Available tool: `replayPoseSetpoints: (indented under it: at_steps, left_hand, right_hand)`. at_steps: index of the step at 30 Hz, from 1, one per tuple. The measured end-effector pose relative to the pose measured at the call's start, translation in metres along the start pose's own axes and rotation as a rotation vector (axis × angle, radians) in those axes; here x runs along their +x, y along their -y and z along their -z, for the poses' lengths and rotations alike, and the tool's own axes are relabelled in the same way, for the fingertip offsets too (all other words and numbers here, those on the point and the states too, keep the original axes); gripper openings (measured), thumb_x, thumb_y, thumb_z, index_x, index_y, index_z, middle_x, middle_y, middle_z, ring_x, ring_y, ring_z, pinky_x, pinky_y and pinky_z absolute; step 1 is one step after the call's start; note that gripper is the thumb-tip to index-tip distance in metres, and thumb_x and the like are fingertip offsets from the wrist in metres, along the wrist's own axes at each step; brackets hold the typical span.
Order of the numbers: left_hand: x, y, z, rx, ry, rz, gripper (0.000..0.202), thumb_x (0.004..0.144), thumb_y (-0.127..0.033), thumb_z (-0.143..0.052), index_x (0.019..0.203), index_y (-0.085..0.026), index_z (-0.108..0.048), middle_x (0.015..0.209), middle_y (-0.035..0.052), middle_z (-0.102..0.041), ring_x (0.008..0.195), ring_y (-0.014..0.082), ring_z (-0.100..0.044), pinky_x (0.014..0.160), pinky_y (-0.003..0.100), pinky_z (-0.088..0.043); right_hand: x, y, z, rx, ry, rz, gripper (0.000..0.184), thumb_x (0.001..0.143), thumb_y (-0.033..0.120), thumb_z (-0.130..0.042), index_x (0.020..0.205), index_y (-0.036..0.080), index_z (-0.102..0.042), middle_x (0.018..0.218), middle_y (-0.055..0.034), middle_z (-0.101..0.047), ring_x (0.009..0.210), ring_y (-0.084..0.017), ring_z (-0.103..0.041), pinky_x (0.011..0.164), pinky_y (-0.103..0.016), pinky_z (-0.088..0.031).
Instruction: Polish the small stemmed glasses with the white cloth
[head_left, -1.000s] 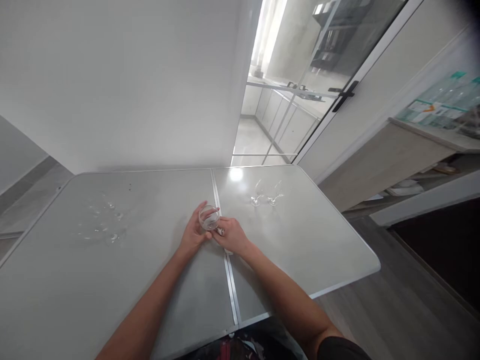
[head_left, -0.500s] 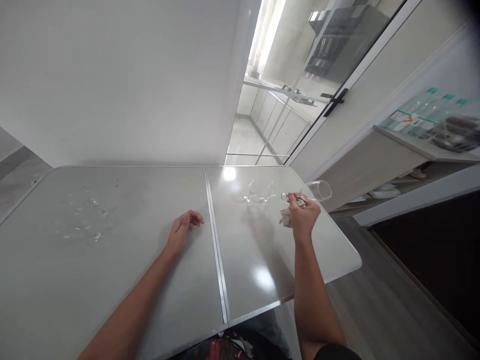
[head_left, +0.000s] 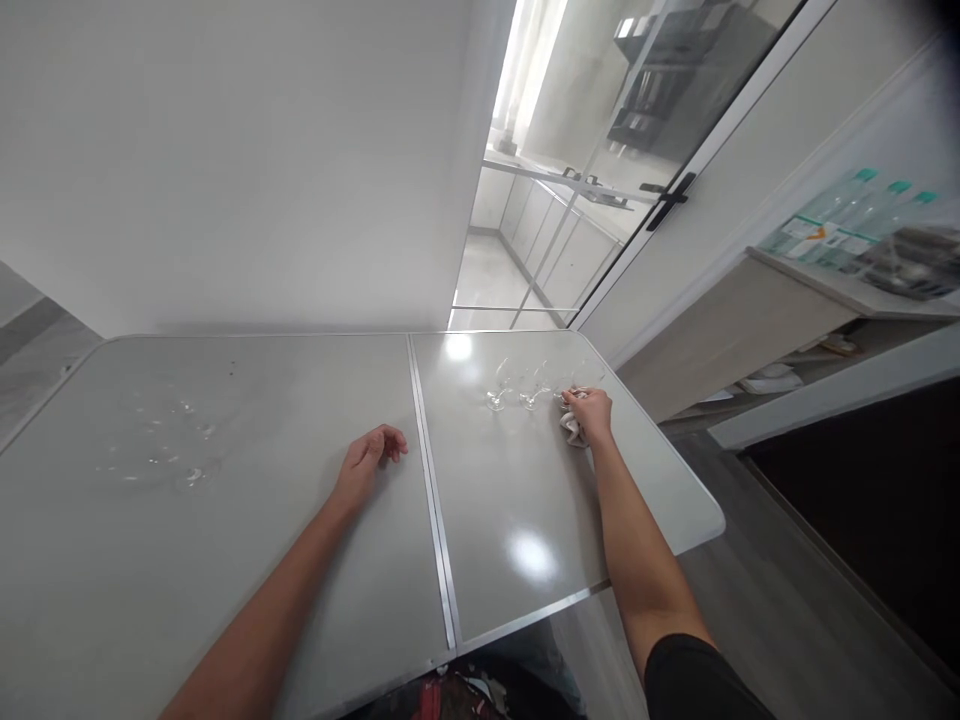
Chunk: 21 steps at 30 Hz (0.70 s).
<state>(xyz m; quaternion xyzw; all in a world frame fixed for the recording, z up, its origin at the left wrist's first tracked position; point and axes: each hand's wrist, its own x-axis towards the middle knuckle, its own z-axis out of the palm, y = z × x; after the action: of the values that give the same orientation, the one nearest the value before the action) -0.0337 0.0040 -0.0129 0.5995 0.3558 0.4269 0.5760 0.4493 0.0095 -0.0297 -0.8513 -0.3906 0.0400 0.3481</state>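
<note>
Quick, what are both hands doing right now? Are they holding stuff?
Left hand: empty, fingers loosely curled, resting on the table.
Right hand: closed on a white cloth, against a glass; grip on the glass unclear.

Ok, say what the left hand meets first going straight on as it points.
The left hand would likely first cross the silver metal seam strip of the grey folding table; nothing else stands between.

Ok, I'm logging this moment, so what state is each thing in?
Left hand: empty, fingers curled, resting on the table.
Right hand: gripping a cloth, beside a glass.
That glass: looks upright.
Two other glasses: upright, untouched.
Glasses at far left: clustered, untouched.
</note>
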Motion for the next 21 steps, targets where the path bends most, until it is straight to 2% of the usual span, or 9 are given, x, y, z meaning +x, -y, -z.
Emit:
replayPoseSetpoints:
  at_steps: [5, 8, 10, 13, 16, 17, 18, 19, 21]
  left_hand:
    - [0.003, 0.003, 0.0, 0.006, 0.002, 0.002, 0.054, 0.1, -0.059, -0.035, 0.09, -0.017, -0.065, 0.083, 0.0075, -0.064, 0.072, 0.0169, -0.052, 0.069, 0.03, -0.039]
    - [0.005, 0.006, -0.002, 0.002, -0.003, -0.011, 0.056, 0.099, -0.062, -0.036, 0.088, -0.016, -0.065, 0.081, 0.0069, -0.064, 0.069, 0.0154, -0.052, 0.066, 0.029, -0.039]
    - [0.005, 0.007, -0.005, 0.0, -0.013, -0.009, 0.058, 0.097, -0.065, -0.039, 0.086, -0.015, -0.065, 0.078, 0.0063, -0.064, 0.066, 0.0147, -0.052, 0.063, 0.028, -0.039]
    - [0.005, 0.01, -0.008, 0.003, -0.033, -0.001, 0.056, 0.096, -0.065, -0.041, 0.085, -0.015, -0.065, 0.075, 0.0051, -0.063, 0.066, 0.014, -0.052, 0.064, 0.028, -0.04]
    - [0.007, 0.015, -0.01, -0.027, -0.05, -0.023, 0.055, 0.097, -0.064, -0.041, 0.086, -0.015, -0.065, 0.075, 0.0049, -0.062, 0.066, 0.0141, -0.052, 0.066, 0.028, -0.041]
    - [0.008, 0.018, -0.01, -0.047, -0.061, -0.025, 0.055, 0.096, -0.064, -0.042, 0.086, -0.016, -0.065, 0.074, 0.0049, -0.062, 0.065, 0.0141, -0.052, 0.066, 0.028, -0.042]
    - [0.009, 0.02, -0.01, -0.068, -0.072, -0.022, 0.055, 0.096, -0.065, -0.042, 0.087, -0.016, -0.065, 0.073, 0.0049, -0.062, 0.064, 0.0141, -0.052, 0.065, 0.028, -0.042]
    - [0.01, 0.022, -0.01, -0.087, -0.085, -0.02, 0.055, 0.095, -0.066, -0.043, 0.087, -0.016, -0.065, 0.072, 0.0049, -0.062, 0.064, 0.0141, -0.052, 0.065, 0.028, -0.042]
    - [0.01, 0.023, -0.01, -0.103, -0.111, -0.017, 0.055, 0.094, -0.066, -0.045, 0.087, -0.016, -0.066, 0.071, 0.0048, -0.061, 0.063, 0.0143, -0.051, 0.065, 0.029, -0.042]
  right_hand:
    - [0.0, 0.003, -0.004, -0.009, 0.007, -0.007, 0.036, 0.069, 0.043, -0.07, 0.085, 0.012, -0.079, 0.081, -0.0153, -0.078, 0.076, -0.026, -0.073, 0.066, -0.028, -0.051]
    - [-0.006, 0.006, 0.004, -0.007, 0.033, -0.014, 0.04, 0.068, 0.047, -0.07, 0.086, 0.012, -0.079, 0.079, -0.0159, -0.078, 0.075, -0.027, -0.071, 0.068, -0.03, -0.051]
    - [-0.018, 0.008, 0.014, -0.039, 0.016, -0.034, 0.047, 0.066, 0.05, -0.073, 0.089, 0.009, -0.078, 0.08, -0.0193, -0.077, 0.077, -0.031, -0.07, 0.071, -0.035, -0.051]
    - [-0.052, 0.013, 0.027, -0.176, -0.199, -0.089, 0.05, 0.07, 0.053, -0.072, 0.091, 0.008, -0.076, 0.086, -0.0231, -0.075, 0.08, -0.036, -0.069, 0.074, -0.043, -0.05]
    - [-0.107, 0.034, 0.028, -0.113, -0.452, 0.083, 0.038, 0.084, 0.047, -0.062, 0.096, 0.014, -0.074, 0.088, -0.0174, -0.075, 0.075, -0.033, -0.068, 0.073, -0.043, -0.05]
    - [-0.129, 0.048, 0.025, -0.055, -0.486, 0.172, 0.035, 0.088, 0.046, -0.059, 0.099, 0.016, -0.073, 0.086, -0.015, -0.074, 0.072, -0.03, -0.067, 0.07, -0.041, -0.05]
    - [-0.151, 0.064, 0.021, -0.009, -0.472, 0.27, 0.032, 0.09, 0.044, -0.059, 0.099, 0.017, -0.072, 0.085, -0.0129, -0.074, 0.069, -0.028, -0.066, 0.068, -0.039, -0.049]
    - [-0.174, 0.083, 0.015, 0.027, -0.404, 0.39, 0.028, 0.088, 0.045, -0.062, 0.097, 0.019, -0.072, 0.082, -0.0108, -0.073, 0.064, -0.026, -0.065, 0.064, -0.037, -0.049]
    - [-0.216, 0.13, 0.004, 0.171, -0.183, 0.623, 0.02, 0.086, 0.041, -0.069, 0.093, 0.023, -0.071, 0.082, -0.0081, -0.074, 0.064, -0.023, -0.066, 0.064, -0.034, -0.05]
